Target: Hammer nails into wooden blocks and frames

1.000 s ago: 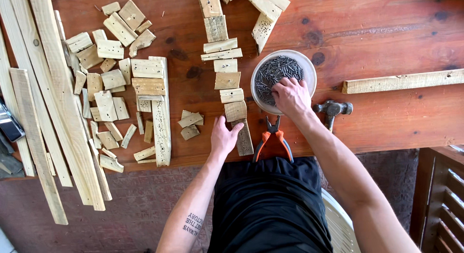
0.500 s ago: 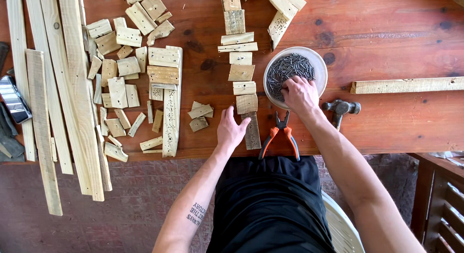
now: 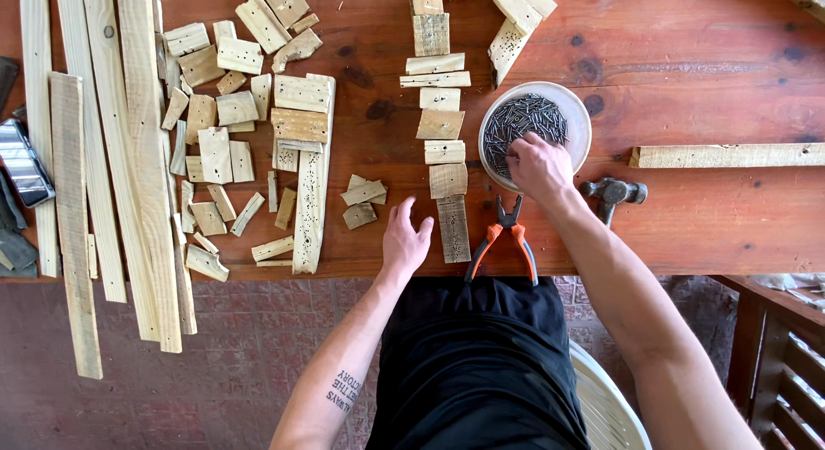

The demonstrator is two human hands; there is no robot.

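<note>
Head view: right hand [image 3: 537, 166] in bowl of nails [image 3: 577, 115].

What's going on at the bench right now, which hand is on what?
A person sits at a reddish wooden table. The right hand reaches into a white bowl full of small dark nails, fingers down among them. The left hand rests open on the table edge, beside the lowest piece in a column of short wood blocks. Orange-handled pliers lie between the hands, a hammer just right of the wrist. Long slats and scrap offcuts lie to the left.
</note>
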